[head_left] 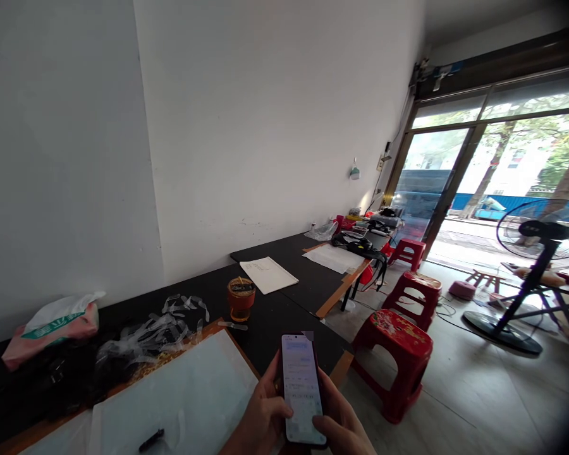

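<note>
A smartphone (pixel 301 385) with a lit screen is held upright between both hands at the bottom centre. Wrapped round its left edge is my left hand (pixel 263 411), the thumb over the lower screen. My right hand (pixel 339 417) grips the opposite edge, its thumb also low on the screen. A chat-like page with a keyboard seems to show, but the text is too small to read. Left of the hands, a pale sheet (pixel 184 385) covers the near table, and a small black object (pixel 152 440) lies on it.
On the black table (pixel 270 316) are an amber cup (pixel 241 298), a white paper pad (pixel 269 274), clear plastic strips (pixel 156 332) and a tissue pack (pixel 52 328). Red stools (pixel 398 354) stand along its right side. A black floor fan (pixel 526 284) stands near the glass doors.
</note>
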Motion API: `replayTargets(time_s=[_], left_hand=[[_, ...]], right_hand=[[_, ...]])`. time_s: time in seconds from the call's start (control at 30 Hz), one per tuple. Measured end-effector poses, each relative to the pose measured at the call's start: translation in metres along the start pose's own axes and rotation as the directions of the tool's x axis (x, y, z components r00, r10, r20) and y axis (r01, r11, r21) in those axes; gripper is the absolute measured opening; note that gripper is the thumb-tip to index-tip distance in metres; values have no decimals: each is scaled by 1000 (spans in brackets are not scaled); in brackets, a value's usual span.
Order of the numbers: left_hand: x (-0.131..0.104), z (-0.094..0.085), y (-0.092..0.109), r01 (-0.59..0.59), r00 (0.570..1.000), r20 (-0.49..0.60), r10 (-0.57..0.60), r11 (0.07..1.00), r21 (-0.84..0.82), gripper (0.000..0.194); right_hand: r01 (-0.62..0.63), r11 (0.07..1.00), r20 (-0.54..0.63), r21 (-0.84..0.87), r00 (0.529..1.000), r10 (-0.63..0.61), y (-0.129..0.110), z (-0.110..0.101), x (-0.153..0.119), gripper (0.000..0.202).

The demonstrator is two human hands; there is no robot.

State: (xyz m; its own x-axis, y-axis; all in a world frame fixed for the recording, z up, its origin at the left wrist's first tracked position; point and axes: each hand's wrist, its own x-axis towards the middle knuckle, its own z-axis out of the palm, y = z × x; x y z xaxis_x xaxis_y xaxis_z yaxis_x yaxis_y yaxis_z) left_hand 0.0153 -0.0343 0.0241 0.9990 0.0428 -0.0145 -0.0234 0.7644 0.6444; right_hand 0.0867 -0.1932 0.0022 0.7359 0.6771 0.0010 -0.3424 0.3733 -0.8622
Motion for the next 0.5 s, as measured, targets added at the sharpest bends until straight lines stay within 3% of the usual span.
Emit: replayTargets(time_s=[0.5], left_hand=[[1, 0, 1, 11, 999, -46, -13, 998, -61, 96]], right_hand=[[2, 1000, -14, 21, 1000, -1, -2, 3, -1, 68]])
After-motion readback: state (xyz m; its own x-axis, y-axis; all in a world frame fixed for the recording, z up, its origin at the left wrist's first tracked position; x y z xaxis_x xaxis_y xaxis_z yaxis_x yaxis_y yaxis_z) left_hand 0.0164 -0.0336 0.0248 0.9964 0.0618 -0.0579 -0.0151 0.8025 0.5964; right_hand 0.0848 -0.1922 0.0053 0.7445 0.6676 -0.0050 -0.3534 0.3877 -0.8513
